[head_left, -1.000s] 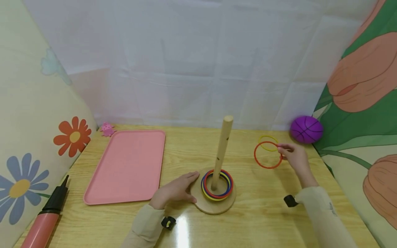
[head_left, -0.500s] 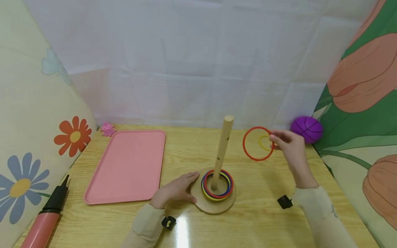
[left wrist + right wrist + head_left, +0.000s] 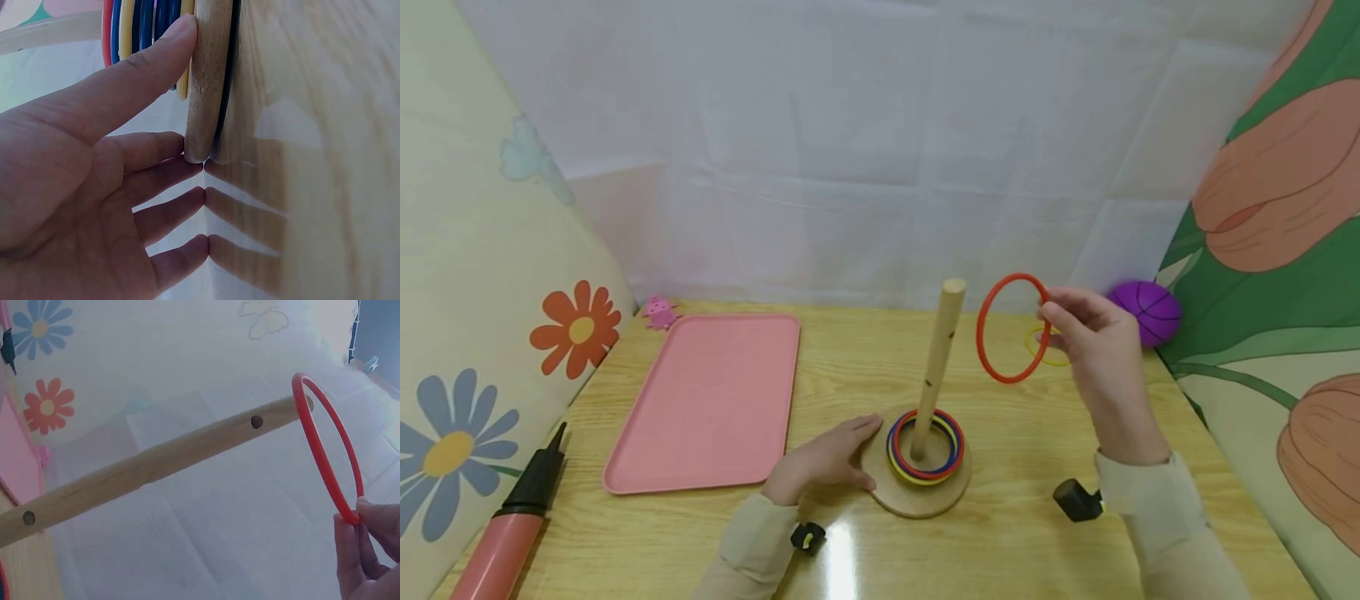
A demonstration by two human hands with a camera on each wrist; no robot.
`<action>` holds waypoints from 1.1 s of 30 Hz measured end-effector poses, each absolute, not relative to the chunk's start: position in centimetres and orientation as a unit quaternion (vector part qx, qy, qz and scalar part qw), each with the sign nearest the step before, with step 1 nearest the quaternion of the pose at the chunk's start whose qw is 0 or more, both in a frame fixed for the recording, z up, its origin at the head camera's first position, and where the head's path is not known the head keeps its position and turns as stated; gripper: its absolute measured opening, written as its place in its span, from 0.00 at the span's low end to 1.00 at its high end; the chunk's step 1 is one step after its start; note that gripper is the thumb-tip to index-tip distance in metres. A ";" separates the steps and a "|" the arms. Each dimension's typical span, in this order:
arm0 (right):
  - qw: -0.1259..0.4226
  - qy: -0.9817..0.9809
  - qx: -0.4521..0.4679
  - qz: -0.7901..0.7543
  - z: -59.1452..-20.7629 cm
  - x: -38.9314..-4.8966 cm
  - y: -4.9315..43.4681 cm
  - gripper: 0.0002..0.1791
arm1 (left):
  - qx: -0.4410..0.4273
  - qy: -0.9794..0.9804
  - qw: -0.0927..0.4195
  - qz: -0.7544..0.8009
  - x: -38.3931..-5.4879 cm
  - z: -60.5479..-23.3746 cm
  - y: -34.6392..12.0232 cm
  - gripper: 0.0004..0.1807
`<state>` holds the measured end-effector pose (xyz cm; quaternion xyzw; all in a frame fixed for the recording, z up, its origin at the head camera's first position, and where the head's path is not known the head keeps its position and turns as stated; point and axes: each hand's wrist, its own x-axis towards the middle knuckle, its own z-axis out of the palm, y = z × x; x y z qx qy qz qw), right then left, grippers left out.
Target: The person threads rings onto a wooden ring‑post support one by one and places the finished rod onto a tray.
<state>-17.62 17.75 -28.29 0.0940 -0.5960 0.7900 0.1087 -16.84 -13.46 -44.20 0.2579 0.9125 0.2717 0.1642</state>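
My right hand [image 3: 1105, 358] pinches a red ring [image 3: 981, 333] between thumb and fingers, raised above the table to the right of the wooden post [image 3: 938, 358]. In the right wrist view the tilted ring [image 3: 319, 453] overlaps the post's tip. Several stacked red, blue and yellow rings [image 3: 959, 437] circle the foot of the post on its round wooden base [image 3: 917, 505]. My left hand [image 3: 823, 458] rests at the left side of that base, fingers spread. The left wrist view has the thumb and index fingertip against the base's edge [image 3: 209, 81], other fingertips on the tabletop.
A yellow ring [image 3: 1054, 363] lies on the table behind my right hand, partly hidden. The purple ball [image 3: 1150, 312] sits at the back right corner. At left are a pink tray [image 3: 707, 408], a small pink toy [image 3: 661, 313] and a pink pump with black nozzle [image 3: 512, 533].
My right hand has lifted the red ring up and leftward toward the post, turning it more upright. The left hand and the base have stayed in place.
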 end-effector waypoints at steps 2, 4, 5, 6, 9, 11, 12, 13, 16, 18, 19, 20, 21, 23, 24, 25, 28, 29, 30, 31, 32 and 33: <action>0.107 -0.582 0.101 0.800 -27.9 -17.5 17.2 0.08 | 0.257 0.912 0.165 0.272 -16.9 -44.3 -13.5 0.50; 0.104 -0.568 0.107 0.810 -27.5 -17.5 16.6 0.10 | 0.258 0.912 0.165 0.271 -16.9 -44.4 -13.6 0.50; 0.102 -0.563 0.110 0.813 -27.4 -17.5 16.3 0.10 | 0.260 0.912 0.165 0.273 -16.9 -44.4 -13.6 0.50; 0.102 -0.563 0.111 0.813 -27.3 -17.5 16.1 0.10 | 0.261 0.911 0.164 0.273 -16.9 -44.4 -13.6 0.50; 0.100 -0.565 0.109 0.812 -27.0 -17.6 15.4 0.09 | 0.263 0.911 0.163 0.274 -17.0 -44.5 -13.6 0.50; 0.097 -0.568 0.106 0.810 -26.9 -17.7 15.0 0.08 | 0.263 0.911 0.161 0.275 -17.0 -44.5 -13.6 0.50; 0.096 -0.570 0.104 0.809 -26.9 -17.7 14.8 0.08 | 0.264 0.911 0.161 0.274 -17.0 -44.5 -13.6 0.50; 0.094 -0.570 0.102 0.810 -26.9 -17.7 14.7 0.09 | 0.264 0.911 0.161 0.274 -17.0 -44.5 -13.6 0.50; 0.087 -0.578 0.095 0.806 -27.0 -17.8 14.4 0.10 | 0.262 0.911 0.162 0.274 -17.0 -44.5 -13.6 0.51; 0.084 -0.590 0.087 0.798 -27.3 -17.9 14.3 0.11 | 0.261 0.912 0.163 0.272 -17.0 -44.5 -13.5 0.51; 0.080 -0.597 0.080 0.794 -27.4 -17.9 14.3 0.12 | 0.261 0.912 0.163 0.271 -17.0 -44.6 -13.5 0.51; 0.077 -0.602 0.076 0.791 -27.6 -18.0 14.2 0.12 | 0.261 0.912 0.163 0.270 -17.1 -44.6 -13.5 0.51; 0.075 -0.608 0.071 0.787 -27.8 -18.0 14.2 0.12 | 0.261 0.913 0.162 0.270 -17.1 -44.6 -13.5 0.51; 0.070 -0.618 0.062 0.781 -28.3 -18.0 14.1 0.13 | 0.260 0.913 0.162 0.270 -17.1 -44.6 -13.5 0.51; 0.068 -0.624 0.057 0.777 -28.6 -18.0 14.1 0.14 | 0.259 0.913 0.162 0.270 -17.1 -44.6 -13.5 0.51; 0.065 -0.628 0.053 0.773 -28.8 -18.0 14.1 0.15 | 0.257 0.913 0.164 0.272 -17.0 -44.6 -13.5 0.51; 0.055 -0.644 0.043 0.762 -29.7 -18.1 14.1 0.19 | 0.250 0.914 0.167 0.274 -17.0 -44.4 -13.4 0.51; 0.051 -0.651 0.039 0.756 -30.0 -18.2 14.1 0.20 | 0.247 0.914 0.169 0.275 -16.9 -44.4 -13.4 0.51; 0.047 -0.657 0.035 0.752 -30.3 -18.2 14.1 0.20 | 0.246 0.914 0.169 0.275 -16.9 -44.4 -13.4 0.51; 0.042 -0.661 0.032 0.749 -30.7 -18.3 14.1 0.20 | 0.245 0.914 0.170 0.276 -16.9 -44.4 -13.4 0.51; 0.038 -0.666 0.027 0.745 -31.0 -18.3 14.1 0.20 | 0.246 0.914 0.169 0.275 -16.9 -44.4 -13.4 0.51; 0.035 -0.670 0.024 0.741 -31.4 -18.4 14.1 0.20 | 0.247 0.914 0.168 0.275 -16.9 -44.4 -13.4 0.51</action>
